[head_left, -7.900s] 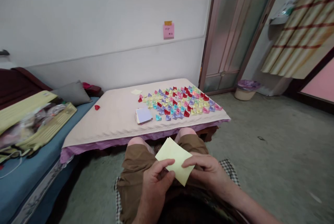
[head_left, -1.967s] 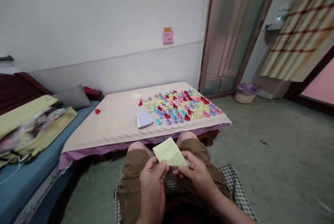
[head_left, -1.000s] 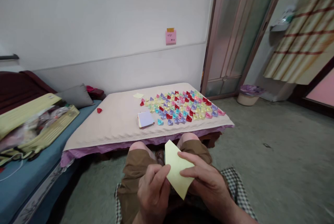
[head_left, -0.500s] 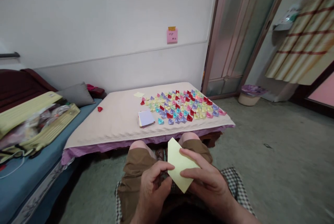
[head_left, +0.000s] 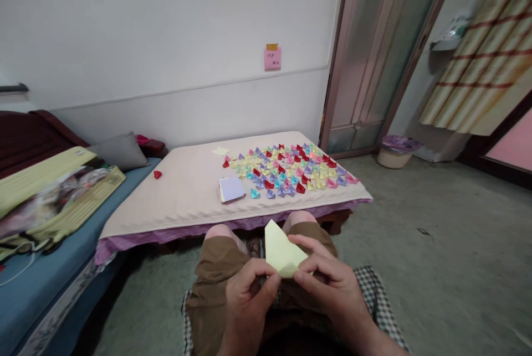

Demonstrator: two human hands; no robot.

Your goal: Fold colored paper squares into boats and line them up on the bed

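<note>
A sheet of pale yellow paper [head_left: 282,251] is held above my lap, with its lower edge folded up. My left hand [head_left: 253,295] pinches its lower left between thumb and forefinger. At the lower right, my right hand [head_left: 332,278] grips the paper with its thumb low and its fingers behind or along the edge. Beyond my knees, many small folded paper boats [head_left: 286,170] in red, yellow, blue, purple and pink cover the right part of the low table. A stack of square paper [head_left: 231,189], lilac on top, lies left of them.
The low table [head_left: 174,195] has a cream cover with a purple cloth below. A lone red folded piece [head_left: 157,174] and a flat yellow sheet [head_left: 220,151] lie on it. To the left is a blue bed [head_left: 78,234] with an open yellow case; a bin [head_left: 394,151] stands right.
The lower corner of the yellow paper has been folded up, so the sheet now ends in a flat lower edge. My right thumb has moved down to that edge.
</note>
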